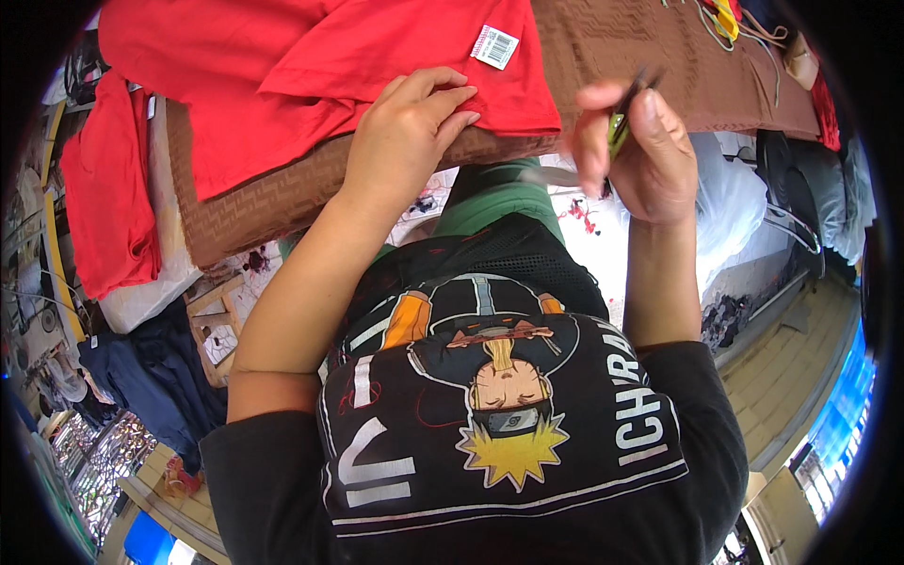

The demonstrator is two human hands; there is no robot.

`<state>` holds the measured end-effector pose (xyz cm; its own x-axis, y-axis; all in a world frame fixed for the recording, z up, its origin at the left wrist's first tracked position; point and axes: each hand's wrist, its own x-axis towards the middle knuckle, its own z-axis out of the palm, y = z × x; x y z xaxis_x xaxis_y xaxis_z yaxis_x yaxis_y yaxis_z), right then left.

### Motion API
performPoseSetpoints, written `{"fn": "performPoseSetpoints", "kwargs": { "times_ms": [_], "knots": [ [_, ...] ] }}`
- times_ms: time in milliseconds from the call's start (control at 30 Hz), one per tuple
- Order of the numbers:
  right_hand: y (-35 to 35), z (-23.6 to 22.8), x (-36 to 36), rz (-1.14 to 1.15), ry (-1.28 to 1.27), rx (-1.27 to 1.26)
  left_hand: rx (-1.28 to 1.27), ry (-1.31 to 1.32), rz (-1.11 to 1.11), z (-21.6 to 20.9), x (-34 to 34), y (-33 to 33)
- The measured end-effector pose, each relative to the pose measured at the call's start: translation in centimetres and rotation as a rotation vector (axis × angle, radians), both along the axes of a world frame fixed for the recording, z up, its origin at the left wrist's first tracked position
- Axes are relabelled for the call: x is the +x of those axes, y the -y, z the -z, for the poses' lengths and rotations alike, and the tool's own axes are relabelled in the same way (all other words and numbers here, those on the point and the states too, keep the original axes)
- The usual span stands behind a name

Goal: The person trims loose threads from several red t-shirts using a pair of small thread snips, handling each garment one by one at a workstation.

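L. hand: palm down, fingers bent, fingertips & thumb tip on red garment nr its lower edge. Whether cloth is pinched btwn thumb & fingers or only pressed: cannot tell. Garment lies flat under L. hand, spreading fwd and to its left, w/ one layer folded over another; its right end stops short of R. hand. White barcode tag on garment, just fwd & right of L. fingertips.

R. hand: raised, right of garment, clamped on green-handled thread snips btwn thumb & fingers. Dark blades point up & away from wearer; tips blurred, so blade gap unclear.

Brown patterned cloth under garment, extending fwd & right beyond R. hand. Coloured cords on it, far fwd-right of R. hand. Clear plastic bag just right of R. wrist. Red thread scraps below R. hand, on floor. Second red garment well left of L. hand; navy garment left of L. elbow, nearer wearer.
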<state>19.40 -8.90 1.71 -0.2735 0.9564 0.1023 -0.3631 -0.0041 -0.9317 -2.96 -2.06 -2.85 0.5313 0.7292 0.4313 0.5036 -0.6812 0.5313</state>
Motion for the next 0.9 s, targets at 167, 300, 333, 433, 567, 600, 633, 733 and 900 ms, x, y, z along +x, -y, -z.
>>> {"fn": "performPoseSetpoints", "kwargs": {
  "times_ms": [167, 300, 333, 433, 567, 600, 633, 733, 900],
  "knots": [
    [-1.8, 1.7, -3.1, 0.123, 0.528, 0.195, 0.012, -0.062, 0.046, -0.6, -0.1, -0.6],
    [-2.4, 3.6, -2.8, 0.179, 0.726, 0.196, 0.057, -0.192, 0.180, -1.6, -0.3, -2.0],
    [-2.4, 4.0, -2.7, 0.198, 0.753, 0.183, 0.040, -0.213, 0.205, -1.8, -0.4, -2.3],
    [-1.9, 4.0, -3.1, 0.234, 0.666, 0.008, -0.085, -0.212, 0.244, -2.5, -0.6, -3.3],
    [-2.0, 4.4, -3.1, 0.281, 0.650, -0.005, -0.205, -0.234, 0.254, -3.3, -0.6, -4.1],
    [-2.0, 4.5, -3.2, 0.291, 0.636, -0.017, -0.239, -0.262, 0.243, -3.5, -0.6, -4.2],
    [-2.0, 4.5, -3.3, 0.302, 0.622, -0.029, -0.244, -0.262, 0.247, -3.7, -0.6, -4.3],
    [-2.0, 4.6, -3.2, 0.298, 0.655, -0.037, -0.257, -0.266, 0.249, -4.0, -0.6, -4.4],
    [-1.9, 4.5, -3.2, 0.310, 0.729, 0.045, -0.272, -0.289, 0.245, -4.3, -0.3, -4.4]
  ]
}}
